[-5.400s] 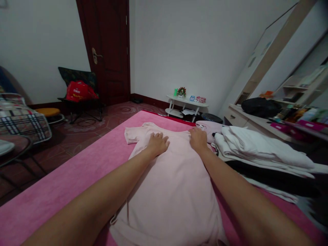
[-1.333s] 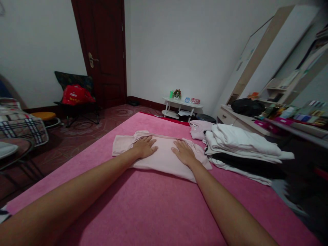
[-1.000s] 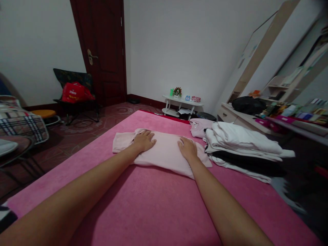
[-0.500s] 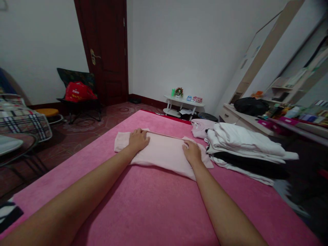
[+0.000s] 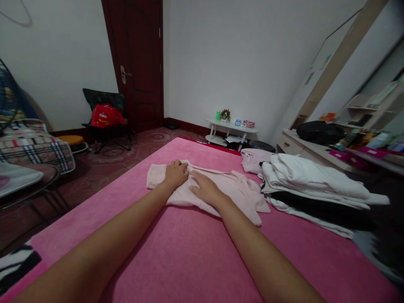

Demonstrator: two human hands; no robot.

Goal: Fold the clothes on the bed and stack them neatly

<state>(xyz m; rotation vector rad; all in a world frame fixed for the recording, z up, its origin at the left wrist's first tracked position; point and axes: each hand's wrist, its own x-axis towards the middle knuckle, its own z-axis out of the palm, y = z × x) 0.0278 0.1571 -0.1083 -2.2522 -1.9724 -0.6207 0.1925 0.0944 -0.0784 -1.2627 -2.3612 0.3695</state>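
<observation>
On the pink bedspread (image 5: 183, 256) lies a pale pink shirt (image 5: 235, 189), rumpled toward its right end and partly hidden under your left hand (image 5: 176, 173) and right hand (image 5: 206, 190), which sit close together. Both rest curved on top of it (whether either pinches any fabric, I cannot tell), and at the lower left a black-and-white cloth (image 5: 19, 261) is cut off by the edge of view
</observation>
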